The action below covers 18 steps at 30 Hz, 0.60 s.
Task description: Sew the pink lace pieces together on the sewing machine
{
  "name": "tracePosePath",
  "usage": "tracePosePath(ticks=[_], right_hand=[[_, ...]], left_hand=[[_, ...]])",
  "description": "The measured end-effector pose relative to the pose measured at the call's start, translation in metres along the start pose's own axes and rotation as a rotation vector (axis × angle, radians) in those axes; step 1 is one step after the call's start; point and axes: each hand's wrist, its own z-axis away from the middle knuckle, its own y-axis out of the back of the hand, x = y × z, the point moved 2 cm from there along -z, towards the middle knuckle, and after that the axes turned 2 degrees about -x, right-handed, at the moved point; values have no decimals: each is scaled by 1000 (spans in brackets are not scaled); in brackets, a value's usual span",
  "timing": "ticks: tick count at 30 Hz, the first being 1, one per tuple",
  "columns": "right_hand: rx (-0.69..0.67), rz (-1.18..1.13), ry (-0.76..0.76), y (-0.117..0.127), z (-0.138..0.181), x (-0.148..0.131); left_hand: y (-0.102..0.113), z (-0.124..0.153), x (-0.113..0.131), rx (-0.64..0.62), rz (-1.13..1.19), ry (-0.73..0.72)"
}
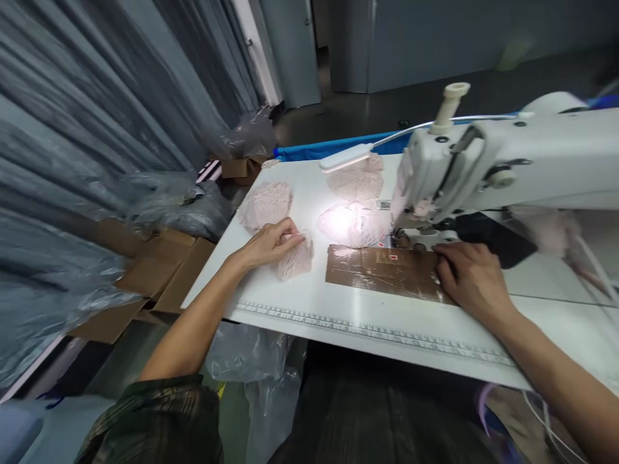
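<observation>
Lace piece (296,259) pinched in left hand (271,243) grip, fingers closed

Head camera looks forward and down, close over the sewing table (300,303).

The worktop (309,293) is smooth white laminate, faintly glossy under the lamp. A brown patch (384,270) of shiny tape or film lies on it. The pale pink lace pieces (296,261) look soft, open-meshed and matt. The sewing machine (522,154) has glossy white enamel. At nine o'clock, crinkled clear plastic sheeting (178,206) covers matt cardboard boxes (159,270).
</observation>
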Motion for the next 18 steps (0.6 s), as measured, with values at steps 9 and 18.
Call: tracePosePath(ticks=[9,18], right_hand=[[-67,-527,29,22,-5,-34],[-1003,-1329,-127,33,-8,-73]], left_hand=[[-54,-34,85,-326,581,-137],[-57,-33,125,-557,595,-288]])
